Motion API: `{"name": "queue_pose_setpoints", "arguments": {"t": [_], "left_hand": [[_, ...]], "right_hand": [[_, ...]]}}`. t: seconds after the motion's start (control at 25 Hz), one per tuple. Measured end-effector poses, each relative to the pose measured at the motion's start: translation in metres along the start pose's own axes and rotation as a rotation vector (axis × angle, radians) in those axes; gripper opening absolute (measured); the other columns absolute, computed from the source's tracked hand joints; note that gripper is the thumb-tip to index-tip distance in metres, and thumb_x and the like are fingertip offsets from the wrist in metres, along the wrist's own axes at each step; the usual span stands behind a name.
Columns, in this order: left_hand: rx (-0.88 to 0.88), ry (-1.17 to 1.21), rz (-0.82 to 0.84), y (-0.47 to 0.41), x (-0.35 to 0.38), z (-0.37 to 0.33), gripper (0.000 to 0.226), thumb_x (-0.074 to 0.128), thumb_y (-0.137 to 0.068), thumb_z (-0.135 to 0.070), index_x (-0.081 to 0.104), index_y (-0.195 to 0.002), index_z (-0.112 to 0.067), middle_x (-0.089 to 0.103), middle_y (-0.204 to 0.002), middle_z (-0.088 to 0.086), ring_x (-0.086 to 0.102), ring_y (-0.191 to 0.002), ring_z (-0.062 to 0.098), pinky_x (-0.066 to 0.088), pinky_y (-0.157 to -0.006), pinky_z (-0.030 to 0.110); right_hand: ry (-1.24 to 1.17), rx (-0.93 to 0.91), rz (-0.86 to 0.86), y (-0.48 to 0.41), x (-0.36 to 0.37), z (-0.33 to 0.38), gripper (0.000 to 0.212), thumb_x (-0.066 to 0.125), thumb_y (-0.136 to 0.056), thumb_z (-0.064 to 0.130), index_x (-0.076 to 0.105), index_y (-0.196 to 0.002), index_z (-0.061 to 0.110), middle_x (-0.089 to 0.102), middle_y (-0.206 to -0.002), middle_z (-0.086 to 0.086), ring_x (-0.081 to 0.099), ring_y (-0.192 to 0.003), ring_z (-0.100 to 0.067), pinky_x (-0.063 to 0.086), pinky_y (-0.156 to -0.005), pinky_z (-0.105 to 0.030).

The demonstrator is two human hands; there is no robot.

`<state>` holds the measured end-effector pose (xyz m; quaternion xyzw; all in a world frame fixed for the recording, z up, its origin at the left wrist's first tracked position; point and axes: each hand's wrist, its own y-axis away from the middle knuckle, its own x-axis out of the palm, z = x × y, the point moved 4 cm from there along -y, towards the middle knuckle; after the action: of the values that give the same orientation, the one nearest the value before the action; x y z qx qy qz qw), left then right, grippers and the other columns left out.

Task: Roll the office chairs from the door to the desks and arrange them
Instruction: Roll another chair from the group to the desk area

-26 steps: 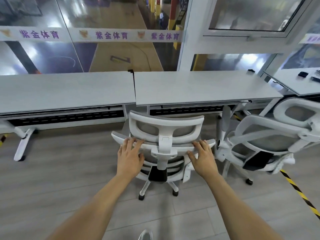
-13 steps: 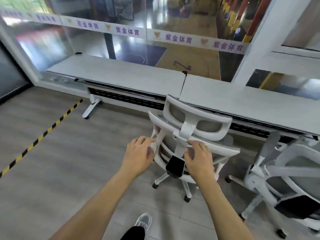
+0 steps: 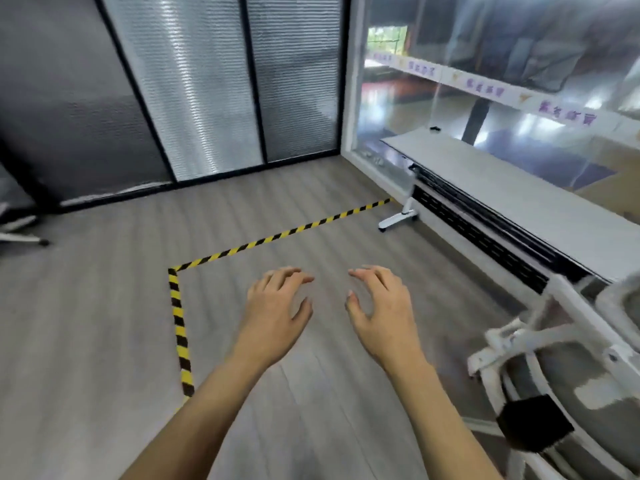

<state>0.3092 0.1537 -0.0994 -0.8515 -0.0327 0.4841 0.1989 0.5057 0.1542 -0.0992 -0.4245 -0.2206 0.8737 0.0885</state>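
I see my left hand (image 3: 273, 306) and right hand (image 3: 379, 306) side by side above the floor (image 3: 104, 323), apart, fingers loosely bent, holding nothing. 1 white chair (image 3: 561, 372) sits at my lower right, just beside the desk (image 3: 519, 199). Yellow-and-black tape (image 3: 277, 233) runs across the floor.

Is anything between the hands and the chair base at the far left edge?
Nothing visible does. From the left hand and right hand to the chair base there is only floor, with striped tape stuck flat on it. The other chair stands right, by the desk.
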Motion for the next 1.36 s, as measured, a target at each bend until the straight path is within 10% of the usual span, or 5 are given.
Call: {"name": "queue_pose_setpoints", "arguments": {"t": [1.36], "left_hand": [[-1.314, -0.534, -0.633, 0.441, -0.719, 0.989, 0.031, 0.055, -0.095, -0.036, 0.056, -0.126, -0.035, 0.051, -0.133, -0.009, 0.047, -0.121, 0.019, 0.029, -0.102, 0.036]], "right_hand": [[-0.653, -1.015, 0.97, 0.047, 0.92, 1.147, 0.039, 0.054, -0.092, 0.036, 0.056, -0.131, 0.031, 0.049, -0.135, 0.013, 0.048, -0.124, -0.01, 0.036, -0.107, -0.035]]}}
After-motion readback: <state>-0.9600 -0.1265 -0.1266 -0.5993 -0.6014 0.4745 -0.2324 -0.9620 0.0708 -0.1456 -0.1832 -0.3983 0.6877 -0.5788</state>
